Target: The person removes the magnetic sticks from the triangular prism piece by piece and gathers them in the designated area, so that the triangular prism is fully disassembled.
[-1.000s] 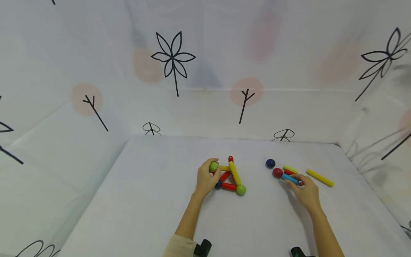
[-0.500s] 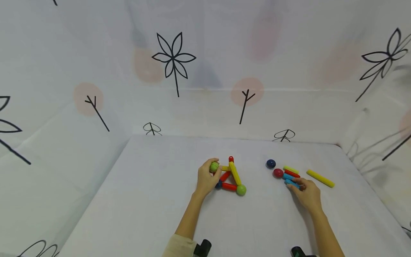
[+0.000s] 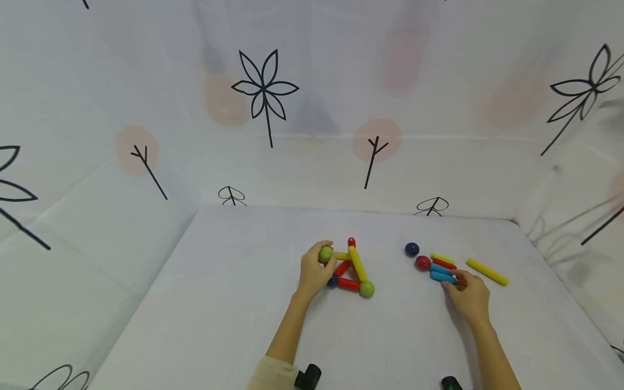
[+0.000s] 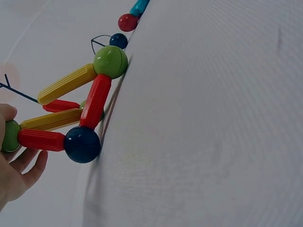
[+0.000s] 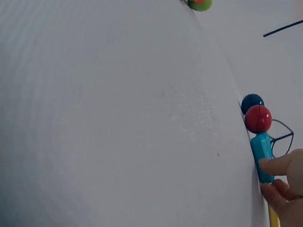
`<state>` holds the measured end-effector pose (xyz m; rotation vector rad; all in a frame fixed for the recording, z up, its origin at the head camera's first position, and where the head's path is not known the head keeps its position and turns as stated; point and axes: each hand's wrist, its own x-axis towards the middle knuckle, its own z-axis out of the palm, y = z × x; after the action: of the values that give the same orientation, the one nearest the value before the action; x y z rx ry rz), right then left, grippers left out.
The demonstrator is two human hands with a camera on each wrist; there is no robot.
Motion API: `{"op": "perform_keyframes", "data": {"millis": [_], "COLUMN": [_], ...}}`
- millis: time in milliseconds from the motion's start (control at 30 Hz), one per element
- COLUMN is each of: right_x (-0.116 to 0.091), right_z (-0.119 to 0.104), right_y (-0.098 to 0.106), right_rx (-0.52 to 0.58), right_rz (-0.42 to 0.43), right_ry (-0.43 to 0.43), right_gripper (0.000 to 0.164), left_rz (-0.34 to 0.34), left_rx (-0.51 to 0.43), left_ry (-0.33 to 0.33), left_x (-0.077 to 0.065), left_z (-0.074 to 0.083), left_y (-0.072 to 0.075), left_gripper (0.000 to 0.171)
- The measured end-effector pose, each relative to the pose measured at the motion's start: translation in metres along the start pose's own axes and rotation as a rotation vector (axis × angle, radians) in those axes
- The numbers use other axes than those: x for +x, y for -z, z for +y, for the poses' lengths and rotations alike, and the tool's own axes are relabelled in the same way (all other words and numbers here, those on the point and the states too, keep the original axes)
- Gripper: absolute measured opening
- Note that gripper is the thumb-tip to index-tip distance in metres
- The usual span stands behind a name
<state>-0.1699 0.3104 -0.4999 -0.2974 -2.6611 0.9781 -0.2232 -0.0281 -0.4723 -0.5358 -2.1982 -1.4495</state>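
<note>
My left hand (image 3: 314, 271) pinches a green ball (image 3: 325, 253) at the left corner of a construction of magnetic rods and balls. Red rods (image 4: 42, 140) join that ball to a dark blue ball (image 4: 82, 144), and the blue one to another green ball (image 3: 367, 289). A yellow rod (image 3: 357, 264) slants away from this second green ball. At the right, my right hand (image 3: 469, 297) pinches the end of a light blue rod (image 3: 440, 277) between thumb and fingers. It lies alongside a second light blue rod (image 3: 439, 268), whose end is at a red ball (image 3: 423, 263).
A loose dark blue ball (image 3: 411, 249) sits behind the red ball. Beyond the light blue rods lie a red rod (image 3: 444, 264) and a lime rod (image 3: 442, 257). A yellow rod (image 3: 487, 272) rests farther right on the white tabletop (image 3: 219, 303).
My right hand has shifted slightly nearer and right, with the near light blue rod now lying beside the other. The left hand and its construction have stayed in place.
</note>
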Motion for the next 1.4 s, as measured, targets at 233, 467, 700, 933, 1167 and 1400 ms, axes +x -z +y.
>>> {"op": "perform_keyframes", "data": {"millis": [233, 467, 700, 933, 1167, 1400], "right_x": [0.0, 0.005, 0.01, 0.009, 0.007, 0.005], "right_z": [-0.019, -0.05, -0.082, -0.115, -0.134, -0.142], "right_y": [0.002, -0.006, -0.03, -0.054, -0.076, -0.092], "right_rx": [-0.039, 0.037, 0.167, 0.231, 0.257, 0.291], "right_rz": [0.012, 0.068, 0.008, -0.159, -0.242, -0.27], "right_ry": [0.024, 0.159, 0.303, 0.299, 0.327, 0.324], "right_gripper": [0.035, 0.031, 0.032, 0.035, 0.038, 0.039], "left_rz": [-0.006, -0.002, -0.016, -0.026, -0.015, -0.014], "left_rx": [-0.006, -0.014, -0.013, -0.013, -0.007, 0.0], "left_ry": [-0.008, -0.02, 0.02, 0.068, 0.046, 0.044], "left_x": [0.0, 0.001, 0.001, 0.001, 0.0, 0.001], "left_z": [0.0, 0.0, 0.0, 0.001, 0.0, 0.0], "left_y": [-0.001, -0.001, 0.001, 0.001, -0.001, -0.002], "left_gripper": [0.024, 0.024, 0.026, 0.026, 0.026, 0.028]}}
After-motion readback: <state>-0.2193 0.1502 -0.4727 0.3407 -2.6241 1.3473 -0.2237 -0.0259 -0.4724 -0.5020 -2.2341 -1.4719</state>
